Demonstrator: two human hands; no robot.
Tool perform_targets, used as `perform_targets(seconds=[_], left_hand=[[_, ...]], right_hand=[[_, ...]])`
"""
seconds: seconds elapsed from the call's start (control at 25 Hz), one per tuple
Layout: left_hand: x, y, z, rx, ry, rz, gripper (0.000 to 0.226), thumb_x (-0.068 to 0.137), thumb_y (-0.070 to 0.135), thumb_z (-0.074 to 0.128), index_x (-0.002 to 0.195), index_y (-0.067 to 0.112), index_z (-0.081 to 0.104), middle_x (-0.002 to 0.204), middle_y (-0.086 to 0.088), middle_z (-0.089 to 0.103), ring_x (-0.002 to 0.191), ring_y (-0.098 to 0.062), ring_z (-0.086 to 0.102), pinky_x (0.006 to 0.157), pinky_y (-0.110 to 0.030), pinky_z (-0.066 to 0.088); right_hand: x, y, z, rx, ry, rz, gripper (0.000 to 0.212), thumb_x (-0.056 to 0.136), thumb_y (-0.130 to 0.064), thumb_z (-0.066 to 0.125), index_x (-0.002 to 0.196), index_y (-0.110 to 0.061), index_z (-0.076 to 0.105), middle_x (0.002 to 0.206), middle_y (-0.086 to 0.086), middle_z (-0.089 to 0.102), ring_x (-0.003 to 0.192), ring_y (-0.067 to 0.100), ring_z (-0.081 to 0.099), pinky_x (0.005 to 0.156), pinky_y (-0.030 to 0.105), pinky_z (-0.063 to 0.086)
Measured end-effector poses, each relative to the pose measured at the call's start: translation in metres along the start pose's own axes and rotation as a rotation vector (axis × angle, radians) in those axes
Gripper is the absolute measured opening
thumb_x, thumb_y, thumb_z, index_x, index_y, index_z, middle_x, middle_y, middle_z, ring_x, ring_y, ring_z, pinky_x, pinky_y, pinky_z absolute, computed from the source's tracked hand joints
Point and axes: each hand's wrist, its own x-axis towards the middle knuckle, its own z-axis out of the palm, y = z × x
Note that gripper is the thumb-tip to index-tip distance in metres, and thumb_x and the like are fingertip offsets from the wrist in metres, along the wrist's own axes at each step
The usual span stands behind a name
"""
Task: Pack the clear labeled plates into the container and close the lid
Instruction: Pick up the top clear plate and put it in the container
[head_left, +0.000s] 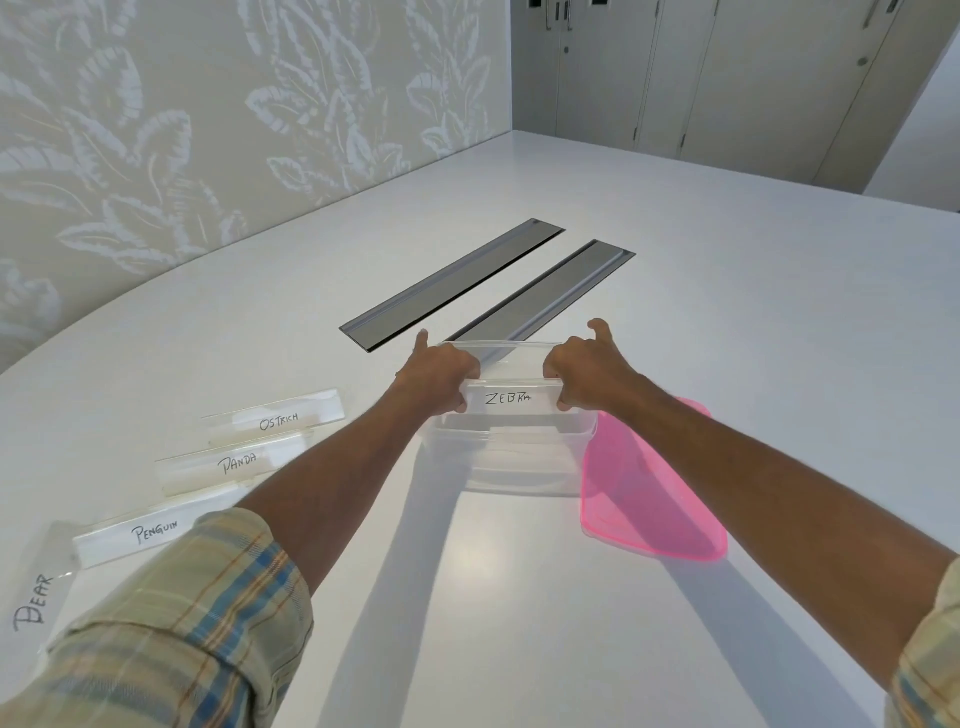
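Observation:
A clear plate labeled ZEBRA (511, 398) is held upright over the clear container (519, 467) at the table's middle. My left hand (441, 376) grips the plate's left end and my right hand (584, 371) grips its right end. The plate's lower edge dips inside the container's rim. To the left, clear plates labeled OSTRICH (280, 418), PANDA (234, 465), PENGUIN (150, 535) and BEAR (36, 603) lie on the white table. The pink lid (644, 499) lies flat beside the container on its right, partly under my right forearm.
Two long grey metal hatch covers (457, 283) are set into the white table (727, 312) behind the container. A leaf-patterned wall runs along the table's far left side, and cupboard doors stand at the far right.

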Motion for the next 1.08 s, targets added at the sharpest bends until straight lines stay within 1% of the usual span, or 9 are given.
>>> perform_targets(seconds=[0.12, 0.2, 0.32, 0.6, 0.76, 0.84, 0.92, 1.0, 1.08], left_hand=[[0.005, 0.001, 0.004, 0.038, -0.012, 0.002, 0.052, 0.086, 0.023, 0.086, 0.135, 0.023, 0.067, 0.134, 0.002, 0.073, 0.139, -0.024, 0.057, 0.13, -0.058, 0.01], [0.007, 0.0, 0.006, 0.042, -0.021, -0.002, 0.052, 0.086, 0.023, 0.086, 0.135, 0.023, 0.067, 0.134, 0.002, 0.073, 0.138, -0.025, 0.057, 0.129, -0.059, 0.011], [0.008, -0.002, 0.01, 0.054, -0.024, -0.005, 0.052, 0.087, 0.024, 0.085, 0.136, 0.024, 0.067, 0.134, 0.004, 0.072, 0.138, -0.023, 0.057, 0.13, -0.061, 0.011], [0.007, -0.004, 0.013, 0.033, 0.009, 0.003, 0.052, 0.089, 0.031, 0.084, 0.137, 0.027, 0.066, 0.137, 0.007, 0.071, 0.138, -0.021, 0.058, 0.131, -0.06, 0.01], [-0.007, -0.005, 0.007, -0.146, 0.167, 0.026, 0.035, 0.096, 0.043, 0.075, 0.128, 0.027, 0.073, 0.13, 0.009, 0.076, 0.132, -0.02, 0.063, 0.132, -0.056, 0.013], [-0.022, -0.005, 0.002, -0.219, 0.302, 0.028, 0.03, 0.1, 0.041, 0.071, 0.125, 0.026, 0.075, 0.126, 0.008, 0.079, 0.124, -0.021, 0.069, 0.128, -0.048, 0.027], [-0.043, -0.009, -0.005, -0.296, 0.453, -0.001, 0.028, 0.1, 0.039, 0.07, 0.125, 0.025, 0.075, 0.119, 0.007, 0.081, 0.112, -0.024, 0.074, 0.107, -0.041, 0.051], [-0.067, -0.018, -0.01, -0.366, 0.553, -0.046, 0.028, 0.099, 0.039, 0.07, 0.124, 0.027, 0.074, 0.112, 0.009, 0.082, 0.106, -0.021, 0.075, 0.089, -0.038, 0.059], [-0.093, -0.031, -0.013, -0.379, 0.578, -0.097, 0.028, 0.099, 0.04, 0.07, 0.125, 0.028, 0.073, 0.11, 0.011, 0.082, 0.108, -0.018, 0.075, 0.087, -0.039, 0.06]], right_hand=[[0.001, -0.005, -0.002, -0.043, -0.019, -0.004, 0.02, 0.075, -0.016, 0.082, 0.084, -0.023, 0.066, 0.078, -0.007, 0.062, 0.087, 0.025, 0.071, 0.124, 0.053, 0.013], [0.002, -0.007, -0.001, -0.062, -0.021, -0.013, 0.021, 0.079, -0.011, 0.076, 0.095, -0.024, 0.071, 0.086, -0.005, 0.066, 0.091, 0.026, 0.072, 0.125, 0.053, 0.011], [0.005, -0.008, 0.004, -0.083, -0.033, -0.026, 0.034, 0.084, -0.01, 0.073, 0.115, -0.024, 0.074, 0.103, -0.001, 0.073, 0.104, 0.024, 0.071, 0.124, 0.053, 0.009], [0.009, -0.004, 0.007, -0.036, -0.036, -0.024, 0.036, 0.083, -0.012, 0.076, 0.119, -0.02, 0.074, 0.107, -0.002, 0.077, 0.107, 0.022, 0.07, 0.124, 0.053, 0.009], [0.005, -0.005, -0.006, 0.087, 0.051, -0.06, 0.035, 0.09, -0.027, 0.078, 0.124, -0.028, 0.072, 0.116, -0.008, 0.076, 0.116, 0.017, 0.067, 0.124, 0.05, 0.01], [0.003, -0.009, -0.018, 0.129, 0.142, -0.081, 0.026, 0.093, -0.027, 0.076, 0.119, -0.028, 0.075, 0.116, -0.009, 0.078, 0.117, 0.015, 0.067, 0.122, 0.047, 0.016], [0.001, -0.018, -0.031, 0.179, 0.239, -0.098, 0.02, 0.095, -0.025, 0.075, 0.114, -0.026, 0.078, 0.112, -0.008, 0.08, 0.114, 0.017, 0.07, 0.115, 0.041, 0.032], [-0.001, -0.034, -0.046, 0.265, 0.287, -0.106, 0.018, 0.095, -0.022, 0.074, 0.112, -0.024, 0.08, 0.11, -0.004, 0.081, 0.109, 0.023, 0.072, 0.097, 0.037, 0.051], [-0.002, -0.056, -0.059, 0.329, 0.297, -0.142, 0.018, 0.096, -0.02, 0.072, 0.111, -0.022, 0.081, 0.109, -0.001, 0.081, 0.107, 0.026, 0.071, 0.087, 0.038, 0.057]])
